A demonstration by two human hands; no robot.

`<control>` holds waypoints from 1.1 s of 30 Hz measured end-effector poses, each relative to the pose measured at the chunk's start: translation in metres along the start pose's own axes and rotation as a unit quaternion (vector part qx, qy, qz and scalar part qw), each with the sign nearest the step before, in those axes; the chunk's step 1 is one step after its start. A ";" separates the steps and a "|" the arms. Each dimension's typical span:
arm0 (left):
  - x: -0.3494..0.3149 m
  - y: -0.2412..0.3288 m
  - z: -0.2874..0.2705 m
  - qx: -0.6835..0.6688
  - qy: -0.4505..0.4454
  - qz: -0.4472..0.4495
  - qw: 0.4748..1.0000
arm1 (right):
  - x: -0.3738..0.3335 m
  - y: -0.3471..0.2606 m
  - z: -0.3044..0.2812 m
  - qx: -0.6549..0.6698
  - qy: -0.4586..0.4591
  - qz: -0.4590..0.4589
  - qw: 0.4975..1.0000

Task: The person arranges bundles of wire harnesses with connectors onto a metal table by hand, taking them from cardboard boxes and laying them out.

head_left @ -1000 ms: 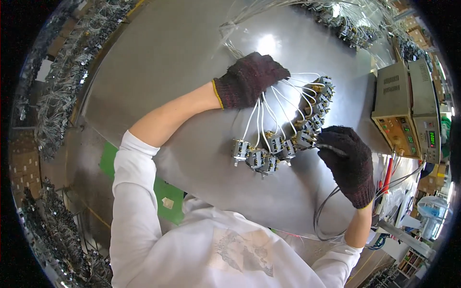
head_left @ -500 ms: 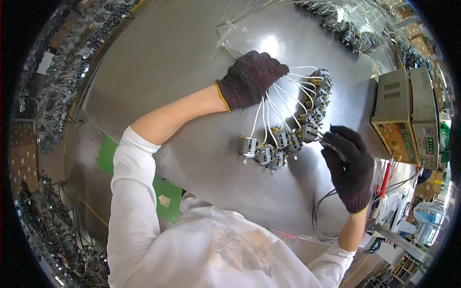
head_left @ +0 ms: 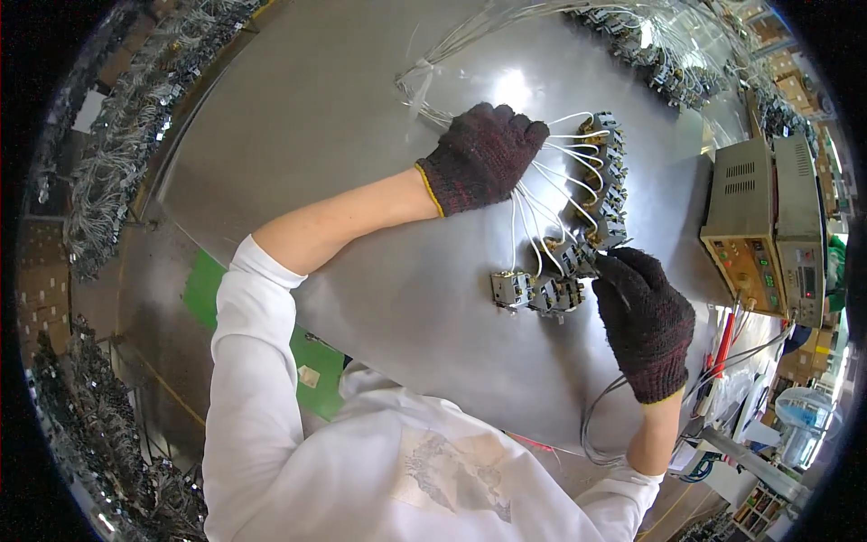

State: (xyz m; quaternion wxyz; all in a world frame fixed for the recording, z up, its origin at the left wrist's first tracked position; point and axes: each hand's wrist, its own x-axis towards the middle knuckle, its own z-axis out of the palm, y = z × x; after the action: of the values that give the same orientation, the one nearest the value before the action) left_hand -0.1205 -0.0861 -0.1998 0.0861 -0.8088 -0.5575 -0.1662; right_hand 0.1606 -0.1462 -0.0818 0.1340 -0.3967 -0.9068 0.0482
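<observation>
My left hand (head_left: 485, 155), in a dark knitted work glove, is closed around a bundle of white wires (head_left: 564, 154). The wires fan out to several small grey block-shaped electrical parts with brass-coloured fittings (head_left: 603, 167), standing in a curved row on the metal table. At the near end of the row, a separate grey block (head_left: 512, 289) sits at the left. My gloved right hand (head_left: 646, 321) pinches a thin test probe at the blocks near the row's bend. Its fingers partly hide the probe and the block beside it.
Two bench test instruments (head_left: 759, 226) with lit displays stand at the right. Thin grey cables (head_left: 591, 420) loop by my right wrist. More wired blocks (head_left: 650, 63) lie at the table's far right. Racks of wired parts (head_left: 126, 126) line the left. A red-handled tool (head_left: 722, 343) lies beside the instruments.
My left hand has shifted slightly right with the wires. The near blocks have slid right and turned toward the row. My right hand has moved slightly left, and the instrument display has changed.
</observation>
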 end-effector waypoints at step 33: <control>-0.003 -0.004 0.001 -0.003 0.016 0.013 1.000 | -0.004 -0.002 0.019 0.052 0.011 -0.038 0.998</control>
State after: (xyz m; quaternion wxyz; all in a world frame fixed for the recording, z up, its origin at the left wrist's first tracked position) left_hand -0.1254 -0.0873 -0.2020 0.0947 -0.8135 -0.5451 -0.1792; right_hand 0.1567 -0.1505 -0.1001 0.1656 -0.3552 -0.9160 0.0855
